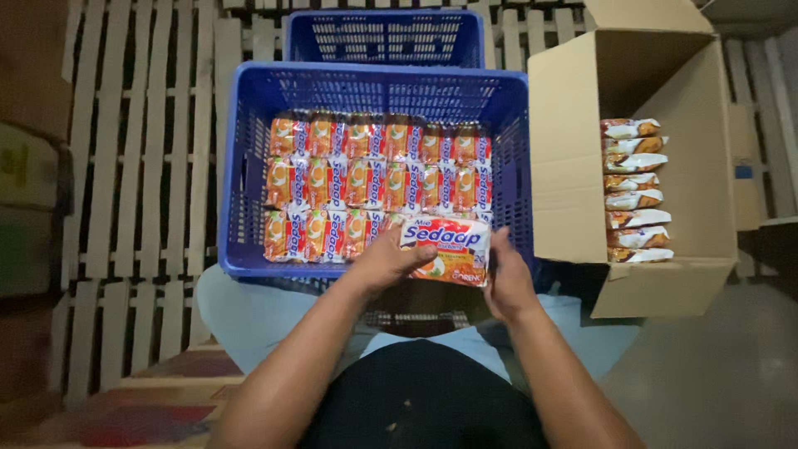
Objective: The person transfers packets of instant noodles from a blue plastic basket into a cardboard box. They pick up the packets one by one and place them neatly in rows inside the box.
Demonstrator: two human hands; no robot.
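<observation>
Pallet floor (141, 166): pale wooden slats under everything.
Blue crate (237, 166): three rows of orange packets (374, 179) standing on edge, front row unfinished.
Left hand (386, 262): fingers closed on the held packet's left end.
Held packet (446, 248): flat, over the crate's near right corner.
Right hand (509, 278): clasps its right end.
Cardboard box (573, 150): open, a column of packets (636, 191) inside.

Both hands, the left hand (384, 262) and the right hand (509, 283), held one noodle packet (445, 248) above the blue crate (241, 166) with packet rows; the cardboard box (573, 166) stood beside.
</observation>
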